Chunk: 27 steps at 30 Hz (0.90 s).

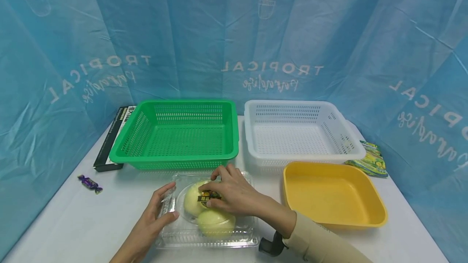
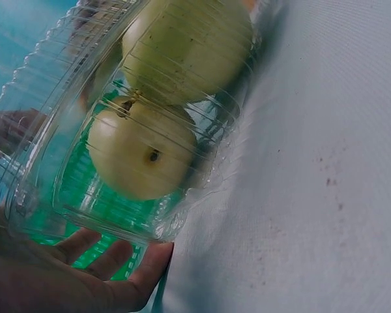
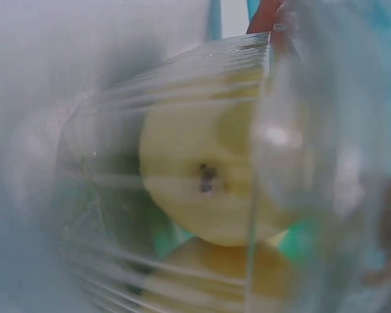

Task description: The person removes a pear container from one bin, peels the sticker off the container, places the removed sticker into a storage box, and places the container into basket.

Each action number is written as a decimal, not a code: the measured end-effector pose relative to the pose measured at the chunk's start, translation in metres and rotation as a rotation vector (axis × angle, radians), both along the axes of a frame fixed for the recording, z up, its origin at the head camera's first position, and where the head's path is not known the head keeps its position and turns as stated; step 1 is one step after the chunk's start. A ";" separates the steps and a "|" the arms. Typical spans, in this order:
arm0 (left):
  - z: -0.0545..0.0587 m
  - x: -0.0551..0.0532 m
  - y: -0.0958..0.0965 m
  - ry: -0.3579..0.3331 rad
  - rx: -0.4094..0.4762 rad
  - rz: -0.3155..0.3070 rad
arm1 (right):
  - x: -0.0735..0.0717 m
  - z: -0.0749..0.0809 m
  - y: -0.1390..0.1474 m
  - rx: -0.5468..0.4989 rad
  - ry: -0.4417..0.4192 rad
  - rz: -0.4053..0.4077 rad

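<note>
Clear plastic box sits on the white table, front centre, with two pale yellow-green fruits inside, side by side and touching. A dark printed label shows above the farther fruit.

Left hand: at the box's left side, thumb and fingers spread, grip wide. The left wrist view shows its fingers just beside the box's edge, one fingertip near the table surface.

Right hand: over the top of the box, fingers bent downward, thumb and a fingertip at the label. Cannot tell whether this grip pinches the label or only touches it. Right wrist view is partly blurred; fruits show through the ribbed wall.

Surroundings: green basket behind the box; white basket to its right; yellow tray in front of the white one. A purple-wrapped sweet lies at far left; a black-and-white carton lies beside the green basket; a green-yellow packet lies by the white basket. Blue curtain behind, lettering mirrored.
</note>
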<state>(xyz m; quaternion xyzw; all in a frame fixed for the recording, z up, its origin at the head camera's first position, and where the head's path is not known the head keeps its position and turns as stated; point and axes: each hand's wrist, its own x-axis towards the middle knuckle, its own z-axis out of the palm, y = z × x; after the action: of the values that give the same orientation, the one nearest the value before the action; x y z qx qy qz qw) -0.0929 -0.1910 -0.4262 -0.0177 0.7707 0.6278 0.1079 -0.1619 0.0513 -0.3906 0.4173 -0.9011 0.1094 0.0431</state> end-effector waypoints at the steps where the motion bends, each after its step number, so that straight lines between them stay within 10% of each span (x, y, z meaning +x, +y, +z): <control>1: 0.000 0.000 0.000 -0.003 -0.001 0.000 | 0.000 0.000 0.000 -0.003 -0.003 0.000; 27: -0.002 0.002 -0.001 0.056 0.029 -0.004 | -0.002 0.001 0.001 -0.157 -0.122 0.009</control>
<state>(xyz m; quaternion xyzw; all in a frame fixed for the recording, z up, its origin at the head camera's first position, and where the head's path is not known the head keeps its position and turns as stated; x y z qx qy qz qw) -0.0914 -0.1916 -0.4286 0.0028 0.7642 0.6390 0.0877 -0.1641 0.0524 -0.3893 0.4093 -0.8888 0.2053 0.0201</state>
